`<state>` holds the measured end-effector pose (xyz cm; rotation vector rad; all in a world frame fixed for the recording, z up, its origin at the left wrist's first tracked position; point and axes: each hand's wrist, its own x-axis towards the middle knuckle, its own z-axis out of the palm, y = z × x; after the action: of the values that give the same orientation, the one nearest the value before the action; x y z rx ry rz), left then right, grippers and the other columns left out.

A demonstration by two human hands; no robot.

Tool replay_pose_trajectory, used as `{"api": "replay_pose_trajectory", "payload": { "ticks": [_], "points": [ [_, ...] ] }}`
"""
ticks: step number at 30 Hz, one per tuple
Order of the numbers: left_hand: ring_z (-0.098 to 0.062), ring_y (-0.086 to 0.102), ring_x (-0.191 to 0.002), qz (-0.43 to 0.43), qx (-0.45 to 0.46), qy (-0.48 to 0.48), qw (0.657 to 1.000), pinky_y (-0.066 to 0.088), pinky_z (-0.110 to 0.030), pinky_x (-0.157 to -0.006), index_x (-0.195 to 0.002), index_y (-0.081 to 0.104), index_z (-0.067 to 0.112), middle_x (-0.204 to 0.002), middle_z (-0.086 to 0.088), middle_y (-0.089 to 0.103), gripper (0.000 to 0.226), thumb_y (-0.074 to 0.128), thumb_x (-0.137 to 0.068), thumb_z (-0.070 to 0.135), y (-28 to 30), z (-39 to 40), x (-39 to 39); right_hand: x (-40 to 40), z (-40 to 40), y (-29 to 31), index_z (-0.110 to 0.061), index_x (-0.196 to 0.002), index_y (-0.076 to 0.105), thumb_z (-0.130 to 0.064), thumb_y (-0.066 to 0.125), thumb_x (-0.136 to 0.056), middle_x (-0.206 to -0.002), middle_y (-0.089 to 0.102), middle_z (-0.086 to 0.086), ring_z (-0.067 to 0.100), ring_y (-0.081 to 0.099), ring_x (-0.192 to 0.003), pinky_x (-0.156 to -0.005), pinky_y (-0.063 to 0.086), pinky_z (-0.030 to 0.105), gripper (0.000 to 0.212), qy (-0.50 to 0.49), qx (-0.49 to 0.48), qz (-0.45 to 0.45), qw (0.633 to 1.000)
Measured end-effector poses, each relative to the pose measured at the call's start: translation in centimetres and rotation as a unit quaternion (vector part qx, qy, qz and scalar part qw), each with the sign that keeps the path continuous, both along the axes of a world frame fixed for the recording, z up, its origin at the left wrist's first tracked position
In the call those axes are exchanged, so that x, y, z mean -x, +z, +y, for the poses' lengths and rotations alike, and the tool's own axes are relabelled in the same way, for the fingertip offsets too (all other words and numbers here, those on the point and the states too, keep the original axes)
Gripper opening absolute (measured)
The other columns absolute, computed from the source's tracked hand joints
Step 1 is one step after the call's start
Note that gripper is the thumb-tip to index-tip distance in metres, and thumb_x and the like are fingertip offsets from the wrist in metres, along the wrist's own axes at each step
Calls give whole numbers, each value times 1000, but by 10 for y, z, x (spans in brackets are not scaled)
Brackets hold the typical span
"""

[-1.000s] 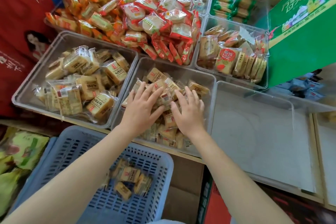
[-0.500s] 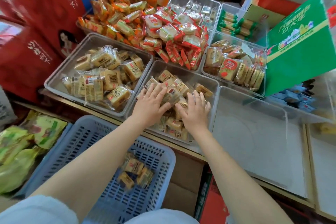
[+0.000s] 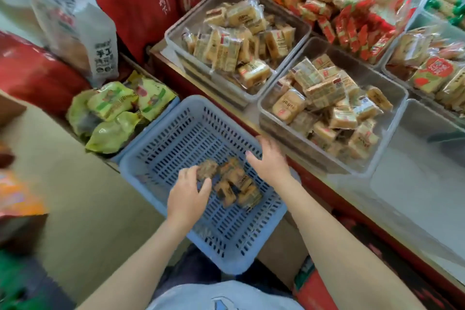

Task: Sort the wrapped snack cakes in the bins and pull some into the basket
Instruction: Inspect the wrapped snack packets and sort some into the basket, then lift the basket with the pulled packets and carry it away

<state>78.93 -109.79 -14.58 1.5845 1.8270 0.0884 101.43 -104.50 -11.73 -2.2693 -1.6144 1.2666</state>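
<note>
Wrapped snack cakes (image 3: 324, 100) are seen in the head view filling the nearer clear bin (image 3: 400, 98) on the counter, with a second clear bin (image 3: 176, 33) of similar cakes beside it. Half a second earlier both hands were pressed into the nearer bin; they are now lowered over the blue basket (image 3: 176, 131) below the counter edge. From this it is judged that a transfer from bin to basket is being completed. A small pile of cakes (image 3: 236, 185) lies on the basket floor.

One cake (image 3: 206, 170) is pinched at the fingertips of the left hand (image 3: 187, 192), just beside the pile and close above the basket floor; whether it touches the floor cannot be told because of blur. The right hand (image 3: 270, 160) is held with fingers spread and relaxed, holding nothing, above the basket's far rim, near the pile but apart from it.
</note>
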Motion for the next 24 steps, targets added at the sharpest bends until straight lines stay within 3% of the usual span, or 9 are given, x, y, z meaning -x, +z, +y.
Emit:
{"api": "replay_pose_trajectory", "payload": {
  "ticks": [2, 5, 9, 13, 17, 19, 21, 23, 24],
  "points": [
    [-27, 23, -151, 50, 4, 36, 998, 29, -45, -118, -160, 24, 16, -166, -10, 20, 67, 41, -106, 51, -10, -11, 12, 8, 15, -27, -20, -163, 14, -57, 48, -102, -169, 17, 4, 26, 19, -154, -123, 25, 43, 80, 13, 27, -22, 999],
    [-36, -6, -157, 101, 11, 118, 988, 14, -55, -123, -164, 1, 18, -170, -12, -12, 89, 45, -100, 61, -26, -26, 24, 19, 17, -56, -18, -163, 9, -63, 48, -100, -171, 10, 5, 25, 12, -157, -126, 18, 46, 87, 29, 34, -77, 996],
    [-39, -2, -157, 45, 61, 204, 976, 33, -52, -119, -162, -16, 22, -168, -9, -22, 117, 65, -89, 64, -40, -42, 33, 23, 11, -65, -17, -162, 15, -62, 51, -98, -167, 16, 10, 30, 15, -154, -123, 22, 47, 86, 7, 10, -116, 993],
    [-37, 13, -155, -15, 61, 267, 962, 47, -48, -107, -162, -16, 25, -168, -7, -24, 118, 71, -88, 56, -36, -57, 43, 26, 1, -64, -13, -157, 25, -64, 53, -96, -157, 25, 16, 36, 23, -146, -113, 32, 50, 84, 24, 15, -159, 987],
    [-35, 1, -157, -79, 69, 343, 933, 29, -54, -118, -162, -11, 25, -170, -10, -16, 117, 76, -88, 48, -38, -67, 48, 23, -9, -69, -12, -154, 32, -72, 51, -91, -156, 35, 15, 37, 25, -146, -114, 30, 54, 89, 28, 36, -170, 984],
    [-33, -2, -157, -88, 64, 364, 925, 28, -56, -118, -163, -8, 26, -170, -11, -11, 116, 77, -86, 48, -40, -74, 49, 24, -11, -71, -11, -148, 37, -74, 52, -89, -148, 45, 14, 37, 31, -142, -113, 32, 55, 87, 19, 21, -158, 987],
    [-32, -1, -156, -98, 42, 388, 915, 32, -57, -116, -163, -3, 26, -169, -11, -7, 114, 78, -86, 47, -39, -84, 47, 25, -14, -68, -9, -139, 42, -75, 55, -87, -135, 54, 13, 37, 47, -129, -103, 43, 56, 85, -8, 6, -124, 992],
    [-33, 1, -155, -102, 14, 407, 907, 33, -56, -113, -163, 3, 25, -168, -12, -5, 110, 79, -86, 43, -35, -97, 43, 24, -22, -59, -8, -131, 45, -75, 57, -85, -118, 59, 11, 34, 61, -105, -76, 54, 48, 82, -29, -23, -91, 995],
    [-33, 3, -155, -101, -1, 412, 906, 33, -56, -113, -163, 6, 24, -168, -13, -3, 108, 79, -86, 41, -32, -103, 41, 22, -30, -53, -8, -127, 46, -74, 57, -87, -107, 59, 9, 31, 62, -91, -62, 50, 40, 78, -26, -41, -83, 995]
  ]
}}
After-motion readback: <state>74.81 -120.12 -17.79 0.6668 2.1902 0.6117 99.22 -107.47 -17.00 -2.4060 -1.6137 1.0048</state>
